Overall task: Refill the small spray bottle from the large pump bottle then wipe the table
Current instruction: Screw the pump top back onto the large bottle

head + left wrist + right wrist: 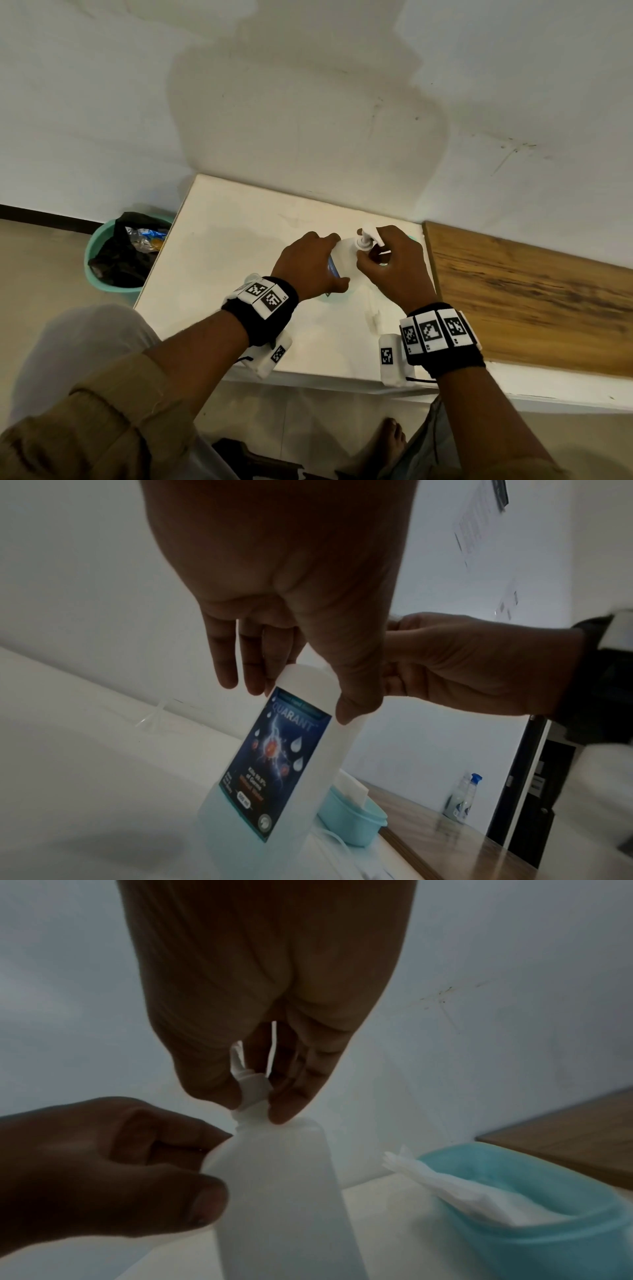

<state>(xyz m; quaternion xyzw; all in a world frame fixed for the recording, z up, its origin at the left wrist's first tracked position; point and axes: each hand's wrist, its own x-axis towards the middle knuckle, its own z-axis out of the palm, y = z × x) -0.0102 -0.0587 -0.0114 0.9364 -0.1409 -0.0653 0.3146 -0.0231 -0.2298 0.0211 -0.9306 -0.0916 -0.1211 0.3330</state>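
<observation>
The large white pump bottle [342,260] with a dark blue label [277,761] stands upright on the white table [222,246]. My left hand [308,263] grips its upper body, fingers on one side and thumb on the other [301,696]. Just right of it, my right hand [380,260] pinches the white pump collar [251,1102] at the neck, under the pump head [368,236]. A small clear plastic item [251,278] lies by my left wrist; it is too faint to identify.
A teal tub [548,1218] holding white tissue [462,1185] sits right behind the bottle. A wooden top [531,291] adjoins the table on the right, with a small blue-capped bottle [462,796] far along it. A teal bin [102,267] stands on the floor at the left.
</observation>
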